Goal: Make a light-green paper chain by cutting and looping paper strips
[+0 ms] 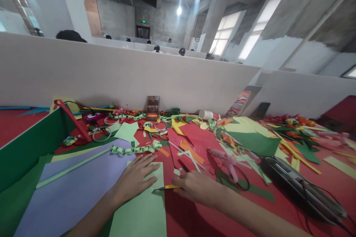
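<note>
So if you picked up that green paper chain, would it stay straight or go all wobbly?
Probably wobbly. The paper chain is made of thin loops linked loosely, and it already lies in a bendy line across the purple sheet, so it would likely droop. It looks very light, being only paper strips. A hard tug might tear a loop.

The left hand [135, 177] lies flat on a light green paper sheet [141, 207]. The right hand [194, 187] holds a yellow craft knife [167, 187], its tip touching the sheet's edge. A pink glue gun [226, 161] lies near, on the red table [189, 214].
</note>
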The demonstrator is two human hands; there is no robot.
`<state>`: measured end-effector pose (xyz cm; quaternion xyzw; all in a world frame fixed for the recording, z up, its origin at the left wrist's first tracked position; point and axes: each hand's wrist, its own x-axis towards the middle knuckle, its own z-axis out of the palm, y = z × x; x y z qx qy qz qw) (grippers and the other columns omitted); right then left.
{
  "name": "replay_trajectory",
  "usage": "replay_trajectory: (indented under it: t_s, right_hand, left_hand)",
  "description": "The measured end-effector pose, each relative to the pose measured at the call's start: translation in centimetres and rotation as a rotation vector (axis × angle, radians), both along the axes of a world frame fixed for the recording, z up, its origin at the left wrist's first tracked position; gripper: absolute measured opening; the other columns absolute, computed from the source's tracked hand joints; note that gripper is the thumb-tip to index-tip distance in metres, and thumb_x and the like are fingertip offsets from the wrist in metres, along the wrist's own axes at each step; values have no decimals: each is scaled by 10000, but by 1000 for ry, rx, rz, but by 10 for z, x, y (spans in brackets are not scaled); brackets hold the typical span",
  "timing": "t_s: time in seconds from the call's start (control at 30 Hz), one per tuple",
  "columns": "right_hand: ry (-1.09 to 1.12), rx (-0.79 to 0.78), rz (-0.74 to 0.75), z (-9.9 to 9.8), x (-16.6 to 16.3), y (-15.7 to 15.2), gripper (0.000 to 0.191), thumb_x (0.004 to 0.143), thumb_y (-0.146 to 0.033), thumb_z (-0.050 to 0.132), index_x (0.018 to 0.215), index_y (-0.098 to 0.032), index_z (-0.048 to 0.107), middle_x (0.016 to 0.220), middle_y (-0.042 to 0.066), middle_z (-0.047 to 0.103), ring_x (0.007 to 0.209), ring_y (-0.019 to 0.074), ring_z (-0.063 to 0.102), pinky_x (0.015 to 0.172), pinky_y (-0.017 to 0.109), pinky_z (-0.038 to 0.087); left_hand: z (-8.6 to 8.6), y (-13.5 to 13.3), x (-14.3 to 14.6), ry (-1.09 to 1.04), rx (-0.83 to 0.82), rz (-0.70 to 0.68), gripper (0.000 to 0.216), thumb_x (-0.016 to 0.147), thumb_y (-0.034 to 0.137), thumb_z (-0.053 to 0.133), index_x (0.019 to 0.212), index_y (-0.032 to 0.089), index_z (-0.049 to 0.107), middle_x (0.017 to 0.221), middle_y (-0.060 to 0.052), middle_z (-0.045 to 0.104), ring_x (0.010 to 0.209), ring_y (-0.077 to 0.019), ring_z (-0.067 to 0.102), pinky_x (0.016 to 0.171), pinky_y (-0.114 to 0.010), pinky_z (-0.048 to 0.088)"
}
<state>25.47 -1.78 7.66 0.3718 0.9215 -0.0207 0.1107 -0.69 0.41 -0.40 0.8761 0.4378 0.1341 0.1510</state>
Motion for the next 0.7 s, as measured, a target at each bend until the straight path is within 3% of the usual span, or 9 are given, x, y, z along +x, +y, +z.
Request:
replay_trajectory:
  t_s: [0.7]
  right_hand:
    - [32,35,59,-15,28,3,86,995,-295,572,1016,-237,631,723,-2,711,554,166,650,473,286,201]
  left_hand:
    - [-13,2,-3,-76,79,-10,419,996,426,551,1410,371,580,1621,18,414,1469,-253,408,1202,-416,306]
